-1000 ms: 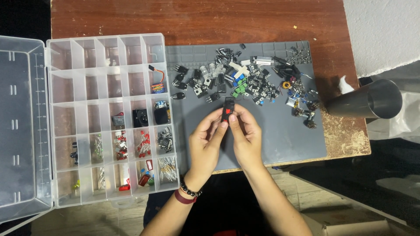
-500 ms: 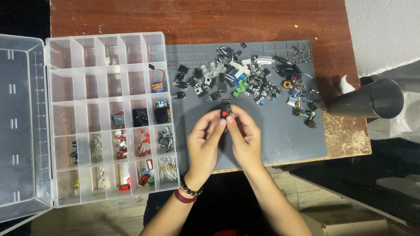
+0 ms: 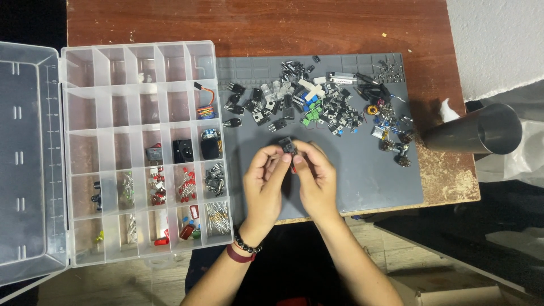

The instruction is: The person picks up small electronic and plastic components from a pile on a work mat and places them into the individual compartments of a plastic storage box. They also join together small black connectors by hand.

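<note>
Both hands, the left hand and right hand, pinch a small black part together above a grey mat, beside an open organiser.

left hand + right hand pinched small black component | above grey mat | clear organizer box to their left

Even, fairly bright light falls from above on the wooden table and grey mat, with soft shadows under the hands. Faint glare sits on the clear organiser lid. Focus is sharp centrally; the frame's dark corners lose detail.
</note>
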